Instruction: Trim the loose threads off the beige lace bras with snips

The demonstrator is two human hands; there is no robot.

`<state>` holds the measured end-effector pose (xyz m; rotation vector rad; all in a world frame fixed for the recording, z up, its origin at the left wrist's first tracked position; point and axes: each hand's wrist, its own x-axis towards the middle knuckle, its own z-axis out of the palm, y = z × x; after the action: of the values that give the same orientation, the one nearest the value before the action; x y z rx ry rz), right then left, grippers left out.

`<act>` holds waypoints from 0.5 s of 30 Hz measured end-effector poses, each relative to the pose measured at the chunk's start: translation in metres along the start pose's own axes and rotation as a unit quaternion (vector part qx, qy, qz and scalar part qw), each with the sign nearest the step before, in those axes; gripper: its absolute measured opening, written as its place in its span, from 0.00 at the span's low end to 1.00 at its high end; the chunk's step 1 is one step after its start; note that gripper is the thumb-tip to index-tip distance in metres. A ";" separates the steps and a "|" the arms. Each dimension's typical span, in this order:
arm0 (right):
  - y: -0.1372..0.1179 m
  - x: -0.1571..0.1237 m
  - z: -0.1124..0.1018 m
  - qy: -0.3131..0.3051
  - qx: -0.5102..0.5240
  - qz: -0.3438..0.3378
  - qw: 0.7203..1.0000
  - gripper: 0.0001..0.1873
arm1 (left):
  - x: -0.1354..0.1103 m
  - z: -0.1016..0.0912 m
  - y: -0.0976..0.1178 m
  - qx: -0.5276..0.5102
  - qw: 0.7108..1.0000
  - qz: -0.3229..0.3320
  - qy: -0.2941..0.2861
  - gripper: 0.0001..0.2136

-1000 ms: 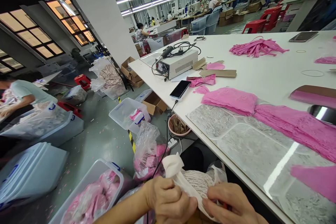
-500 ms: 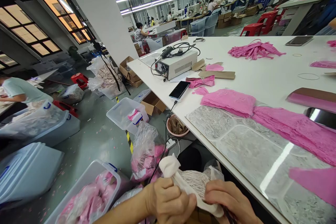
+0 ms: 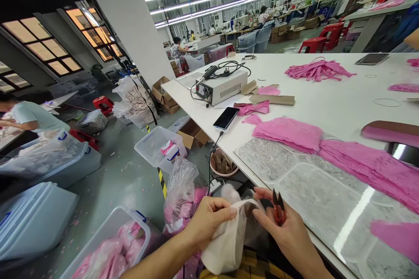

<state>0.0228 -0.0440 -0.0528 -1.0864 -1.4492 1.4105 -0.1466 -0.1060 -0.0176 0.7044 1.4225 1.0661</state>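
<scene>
Below the table edge, my left hand (image 3: pixel 204 220) pinches the rim of a cream-white fabric piece (image 3: pixel 225 242) that hangs down in front of me. My right hand (image 3: pixel 283 231) grips the other side of that rim with thumb and forefinger, and small red thread snips (image 3: pixel 278 210) stick up from its palm. Both hands are closed on the fabric, close together, beside the white table (image 3: pixel 330 100). Pink lace pieces (image 3: pixel 290 128) lie in a row on the table to the right of my hands.
A white control box (image 3: pixel 222 88) with cables, a phone (image 3: pixel 225 117) and a glossy patterned mat (image 3: pixel 304 183) sit on the table. On the floor are clear bins (image 3: pixel 160 146), a plastic bag of pink fabric (image 3: pixel 183 194) and cardboard boxes. A person (image 3: pixel 26 115) sits at far left.
My hands rose and spread the cream fabric open at its rim. The rolled, netted bundle is gone from view, and the red snips now show in my right hand.
</scene>
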 end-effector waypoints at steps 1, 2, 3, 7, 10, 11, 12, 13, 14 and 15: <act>0.000 0.001 -0.001 0.012 -0.014 -0.016 1.000 0.20 | 0.002 -0.001 -0.002 -0.048 0.999 -0.018 0.002 0.16; -0.001 0.001 -0.001 0.010 -0.025 -0.024 0.999 0.18 | 0.003 -0.002 -0.004 -0.082 0.996 -0.024 0.003 0.16; -0.001 0.001 -0.001 -0.009 -0.032 -0.023 0.999 0.15 | 0.004 -0.003 -0.005 -0.104 0.994 -0.025 0.004 0.16; -0.006 0.003 0.009 -0.150 -0.001 0.051 0.987 0.12 | 0.006 -0.001 -0.006 -0.127 0.991 -0.030 -0.005 0.18; -0.008 0.002 0.019 -0.155 0.036 0.072 0.985 0.12 | 0.005 0.002 -0.003 -0.103 0.994 -0.020 -0.010 0.19; -0.008 0.001 0.022 -0.148 0.041 0.069 0.986 0.12 | 0.004 0.003 -0.001 -0.088 0.996 -0.014 -0.010 0.19; -0.008 0.000 0.024 -0.143 0.042 0.063 0.987 0.12 | 0.003 0.003 0.000 -0.071 0.997 -0.006 -0.010 0.19; -0.008 -0.001 0.025 -0.140 0.039 0.055 0.988 0.11 | 0.003 0.003 0.001 -0.053 0.999 0.002 -0.011 0.18; -0.007 -0.002 0.026 -0.138 0.034 0.047 0.989 0.11 | 0.002 0.003 0.002 -0.035 0.999 0.010 -0.011 0.18; -0.007 -0.003 0.026 -0.138 0.031 0.041 0.989 0.11 | 0.002 0.002 0.002 -0.022 1.000 0.016 -0.009 0.18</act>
<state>-0.0018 -0.0546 -0.0466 -0.9491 -1.5561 1.7074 -0.1451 -0.1030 -0.0164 0.7057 1.3726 1.1099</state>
